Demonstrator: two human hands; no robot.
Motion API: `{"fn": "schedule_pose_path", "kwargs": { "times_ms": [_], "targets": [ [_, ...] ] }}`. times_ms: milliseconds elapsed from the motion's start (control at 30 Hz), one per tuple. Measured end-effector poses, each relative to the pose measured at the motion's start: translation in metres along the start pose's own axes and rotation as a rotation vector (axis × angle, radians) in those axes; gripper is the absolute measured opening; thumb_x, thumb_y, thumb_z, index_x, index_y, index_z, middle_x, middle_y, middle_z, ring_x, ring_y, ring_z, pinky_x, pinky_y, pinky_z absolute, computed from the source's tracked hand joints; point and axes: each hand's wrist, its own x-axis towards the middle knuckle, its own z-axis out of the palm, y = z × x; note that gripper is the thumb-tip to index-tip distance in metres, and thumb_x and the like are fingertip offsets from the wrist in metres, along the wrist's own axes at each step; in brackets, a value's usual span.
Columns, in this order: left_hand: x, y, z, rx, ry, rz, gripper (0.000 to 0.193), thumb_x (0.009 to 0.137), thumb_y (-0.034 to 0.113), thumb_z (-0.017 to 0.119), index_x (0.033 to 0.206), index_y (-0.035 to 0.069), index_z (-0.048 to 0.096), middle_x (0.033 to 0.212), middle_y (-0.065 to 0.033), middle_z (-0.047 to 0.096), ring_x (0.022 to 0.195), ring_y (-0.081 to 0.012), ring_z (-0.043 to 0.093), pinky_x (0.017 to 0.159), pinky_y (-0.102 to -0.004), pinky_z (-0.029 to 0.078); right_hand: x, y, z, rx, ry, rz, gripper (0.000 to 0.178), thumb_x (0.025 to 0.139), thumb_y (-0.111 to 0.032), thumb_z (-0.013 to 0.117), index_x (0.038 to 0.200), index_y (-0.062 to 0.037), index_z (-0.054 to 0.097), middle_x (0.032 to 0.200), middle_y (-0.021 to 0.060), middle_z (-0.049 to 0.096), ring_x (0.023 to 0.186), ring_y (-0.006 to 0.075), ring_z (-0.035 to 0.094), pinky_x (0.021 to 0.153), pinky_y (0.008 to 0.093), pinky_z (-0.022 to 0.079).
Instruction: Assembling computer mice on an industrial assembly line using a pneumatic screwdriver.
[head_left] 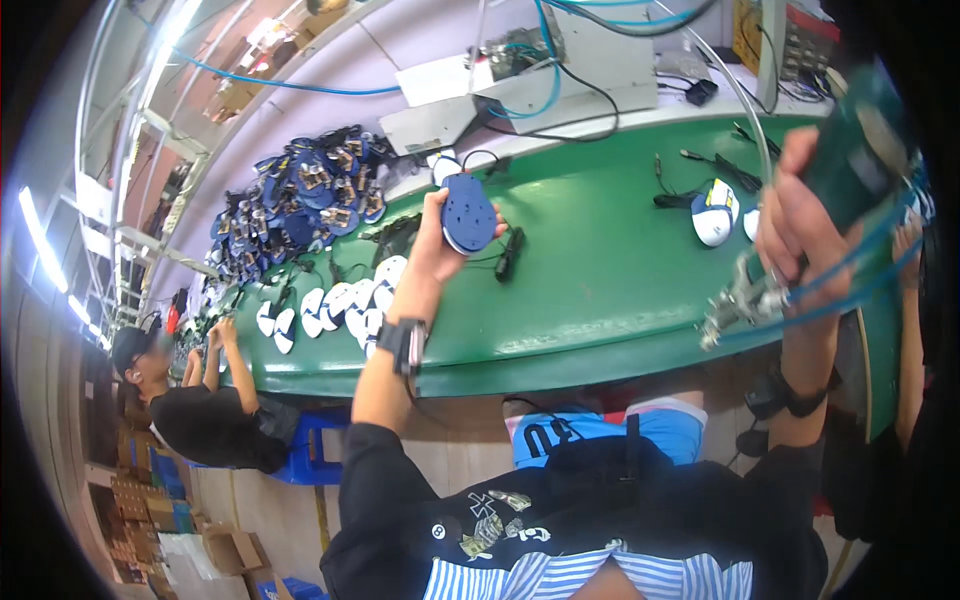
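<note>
My left hand [430, 240] is closed around a computer mouse [468, 215] above the green bench, its blue underside with small holes turned up and a white edge showing below. At the right, my right hand [800, 220] is raised and wrapped round a dark green tool [865, 145]; motion blur hides its exact kind. Beside that hand is a metal fitting [740, 305] with blue hoses. White-and-blue mice [345, 305] lie in a group left of my left forearm. Another white-and-blue mouse [714, 215] with a cable lies near my right hand.
A large heap of blue mouse parts [310, 190] with bare innards sits at the back left of the green bench [590, 280]. Black cables [510, 255] lie on it. A person [205, 410] works at the left on a blue stool [315, 445]; another person's arm [910, 300] shows at far right.
</note>
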Motion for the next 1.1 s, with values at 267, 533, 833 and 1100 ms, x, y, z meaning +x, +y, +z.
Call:
{"fn": "schedule_pose_path", "kwargs": {
  "times_ms": [267, 533, 833, 1100],
  "targets": [
    [0.027, -0.222, 0.029, -0.601, -0.141, -0.132, 0.049, 0.097, 0.044, 0.042, 0.142, 0.025, 0.046, 0.111, -0.0189, 0.06, 0.095, -0.0342, 0.063, 0.083, -0.0482, 0.056, 0.064, 0.116, 0.036, 0.087, -0.182, 0.077, 0.029, 0.093, -0.019, 0.067, 0.112, -0.0006, 0.056, 0.064, -0.0028, 0.047, 0.048, 0.0031, 0.045, 0.044, 0.0195, 0.038],
    [0.056, -0.259, -0.028, -0.675, -0.077, -0.151, 0.05, 0.102, 0.054, 0.041, 0.142, 0.023, 0.042, 0.104, -0.0193, 0.06, 0.088, -0.032, 0.063, 0.073, -0.0441, 0.055, 0.052, 0.224, 0.077, 0.116, -0.049, -0.061, 0.029, 0.092, -0.025, 0.068, 0.071, -0.013, 0.053, 0.053, -0.0052, 0.042, 0.041, 0.0054, 0.041, 0.04, 0.0218, 0.036],
    [0.06, -0.262, -0.055, -0.67, -0.118, -0.156, 0.05, 0.101, 0.053, 0.042, 0.14, 0.021, 0.043, 0.104, -0.0195, 0.061, 0.086, -0.0314, 0.063, 0.072, -0.0437, 0.056, 0.038, 0.265, 0.089, 0.032, 0.024, -0.058, 0.021, 0.093, -0.026, 0.067, 0.081, -0.0126, 0.055, 0.055, -0.0055, 0.043, 0.041, 0.0047, 0.042, 0.04, 0.0217, 0.037],
    [0.066, -0.259, -0.054, -0.695, -0.149, -0.186, 0.05, 0.101, 0.052, 0.043, 0.141, 0.022, 0.043, 0.104, -0.02, 0.062, 0.085, -0.0321, 0.064, 0.072, -0.0447, 0.056, 0.044, 0.265, 0.077, 0.055, -0.112, 0.104, 0.019, 0.093, -0.023, 0.067, 0.085, -0.0117, 0.053, 0.055, -0.0051, 0.043, 0.041, 0.005, 0.04, 0.039, 0.0219, 0.036]
  ]
}}
